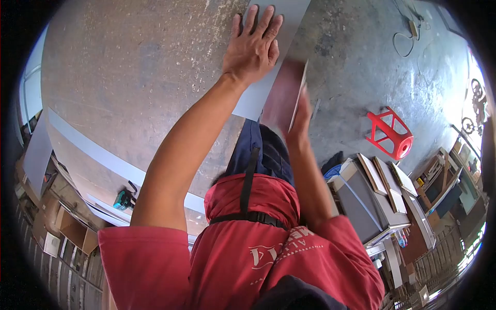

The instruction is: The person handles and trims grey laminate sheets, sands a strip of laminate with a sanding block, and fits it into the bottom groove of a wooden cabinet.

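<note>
My left hand (pixel 253 49) lies flat with fingers spread on a grey strip of sheet (pixel 253 103), pressing against its face near the table's right edge. The strip rests on the worn brown tabletop (pixel 139 62). At that same edge my right hand (pixel 301 119) grips a reddish-brown board (pixel 285 90) by its pale long side. The board is tilted beside the grey strip, and both it and the hand are blurred by motion. Whether the board touches the strip I cannot tell. My right fingers are partly hidden behind the board.
A teal power tool (pixel 124 199) sits left of my body, near a long pale strip (pixel 93 144). On the concrete floor at the right lies a red plastic stool (pixel 390 133) on its side. Stacked panels (pixel 364 199) stand at my right; a cable (pixel 403 46) lies farther off.
</note>
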Action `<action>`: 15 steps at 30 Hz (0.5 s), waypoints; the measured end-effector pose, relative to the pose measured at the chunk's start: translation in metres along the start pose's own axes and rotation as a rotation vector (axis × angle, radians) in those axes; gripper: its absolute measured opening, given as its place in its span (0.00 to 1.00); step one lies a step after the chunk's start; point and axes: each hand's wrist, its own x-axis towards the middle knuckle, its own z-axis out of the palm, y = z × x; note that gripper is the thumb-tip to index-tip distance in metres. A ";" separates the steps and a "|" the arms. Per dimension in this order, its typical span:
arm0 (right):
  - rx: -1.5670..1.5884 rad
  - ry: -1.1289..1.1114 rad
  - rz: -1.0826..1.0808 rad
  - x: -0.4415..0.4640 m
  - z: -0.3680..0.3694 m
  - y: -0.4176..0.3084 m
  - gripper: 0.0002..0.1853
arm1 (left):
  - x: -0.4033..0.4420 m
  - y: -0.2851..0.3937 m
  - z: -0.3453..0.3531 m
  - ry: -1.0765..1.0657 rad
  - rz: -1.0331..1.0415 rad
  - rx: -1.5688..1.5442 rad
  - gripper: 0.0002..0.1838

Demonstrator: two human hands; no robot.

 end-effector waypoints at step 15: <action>-0.711 -0.125 -0.667 0.047 0.058 -0.023 0.28 | 0.005 0.004 -0.001 -0.129 -0.017 -0.003 0.31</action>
